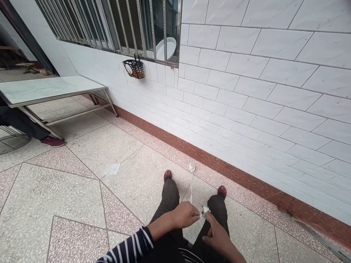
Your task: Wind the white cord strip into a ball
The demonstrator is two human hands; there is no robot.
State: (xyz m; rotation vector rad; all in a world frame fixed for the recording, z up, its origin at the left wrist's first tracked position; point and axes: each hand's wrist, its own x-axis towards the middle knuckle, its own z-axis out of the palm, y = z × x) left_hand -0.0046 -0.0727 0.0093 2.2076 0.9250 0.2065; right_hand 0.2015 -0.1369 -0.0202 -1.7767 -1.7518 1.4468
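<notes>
Over my lap, my left hand (188, 214) is closed in a pinch, its fingertips pointing right. What sits inside the pinch is too small to make out; a thin pale bit shows at the fingertips. My right hand (219, 233) faces it from the right, with a small crumpled white piece of material (205, 210) at its index finger and its thumb lower down. The two hands are close together, nearly touching at the white piece. Just beyond my left hand a narrow white strip (191, 193) hangs between my knees. A white coil (191, 167) lies on the floor past my feet.
A white tiled wall (233, 91) rises ahead, above a red-brown skirting. A black basket (134, 68) hangs from the barred window. At left stands a glass-topped table (52, 87), with a person's leg and shoe (52, 141) beside it. A pale sheet (112, 169) lies on the floor.
</notes>
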